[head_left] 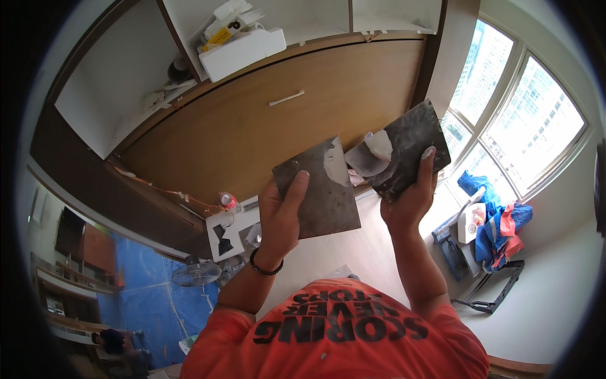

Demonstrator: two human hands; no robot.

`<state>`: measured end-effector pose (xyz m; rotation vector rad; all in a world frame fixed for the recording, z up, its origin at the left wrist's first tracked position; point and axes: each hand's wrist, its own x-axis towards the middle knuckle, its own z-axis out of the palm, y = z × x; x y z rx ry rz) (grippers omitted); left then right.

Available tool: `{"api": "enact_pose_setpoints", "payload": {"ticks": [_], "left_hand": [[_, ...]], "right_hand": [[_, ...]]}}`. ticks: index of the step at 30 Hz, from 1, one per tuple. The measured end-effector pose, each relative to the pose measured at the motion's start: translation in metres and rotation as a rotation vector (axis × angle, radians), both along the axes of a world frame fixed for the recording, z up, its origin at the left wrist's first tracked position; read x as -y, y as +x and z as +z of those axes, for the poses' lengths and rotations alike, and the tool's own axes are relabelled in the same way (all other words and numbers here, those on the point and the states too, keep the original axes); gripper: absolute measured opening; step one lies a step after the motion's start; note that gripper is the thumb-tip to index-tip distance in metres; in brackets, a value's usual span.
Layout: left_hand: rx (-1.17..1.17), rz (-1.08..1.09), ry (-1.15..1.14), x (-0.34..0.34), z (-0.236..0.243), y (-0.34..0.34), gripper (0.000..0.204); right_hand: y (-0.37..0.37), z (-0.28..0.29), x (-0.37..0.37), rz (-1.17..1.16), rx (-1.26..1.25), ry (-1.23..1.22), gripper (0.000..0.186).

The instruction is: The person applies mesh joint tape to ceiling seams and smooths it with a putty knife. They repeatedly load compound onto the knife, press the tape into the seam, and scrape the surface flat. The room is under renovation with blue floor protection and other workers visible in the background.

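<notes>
My left hand (281, 218) is closed around the lower left edge of a grey, rectangular metal putty blade (322, 199), its thumb flat on the face. A smear of white putty (331, 163) runs along that blade's upper right side. My right hand (410, 201) grips a second, darker putty blade (413, 142), tilted up to the right, with the thumb on its face. On this one's left part sits a thick lump of white putty (379, 146); the thumb tip is whitened too. Both blades are held up side by side, their near edges close together; whether they touch I cannot tell.
Ahead stands a brown wood panel (240, 126) with a handle, below shelves bearing a white box (245, 54). A bottle (229, 202) and fan (196, 273) are at left, blue sheeting (145, 297) beyond, a person (117, 342) lower left. Blue and red cloths (495, 234) lie by the window.
</notes>
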<state>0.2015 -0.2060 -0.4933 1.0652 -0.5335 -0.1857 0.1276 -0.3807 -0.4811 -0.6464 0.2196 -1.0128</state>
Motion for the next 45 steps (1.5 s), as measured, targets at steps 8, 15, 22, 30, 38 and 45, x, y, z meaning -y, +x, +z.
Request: {"api": "enact_pose_setpoints", "payload": {"ticks": [8, 15, 22, 30, 38, 45], "left_hand": [[-0.039, 0.110, -0.036, 0.012, -0.001, 0.022, 0.026], [0.772, 0.151, -0.059, -0.006, -0.012, 0.005, 0.026], [1.237, -0.059, 0.382, -0.007, -0.022, 0.012, 0.042], [0.297, 0.209, 0.379, -0.043, -0.084, 0.051, 0.032], [-0.227, -0.011, 0.032, -0.022, -0.036, -0.012, 0.034], [-0.276, 0.063, -0.090, -0.009, -0.071, 0.003, 0.035]], "right_hand": [[-0.012, -0.034, -0.011, 0.259, -0.538, -0.706, 0.036], [-0.017, -0.031, -0.015, 0.480, -0.218, 0.008, 0.042], [-0.014, -0.045, -0.002, 0.678, -0.081, 0.263, 0.043], [-0.013, -0.043, 0.010, 0.391, -0.141, 0.237, 0.044], [0.001, -0.044, -0.011, 0.128, -0.175, 0.072, 0.048], [-0.020, -0.039, -0.031, 0.296, -0.712, -0.896, 0.041]]}}
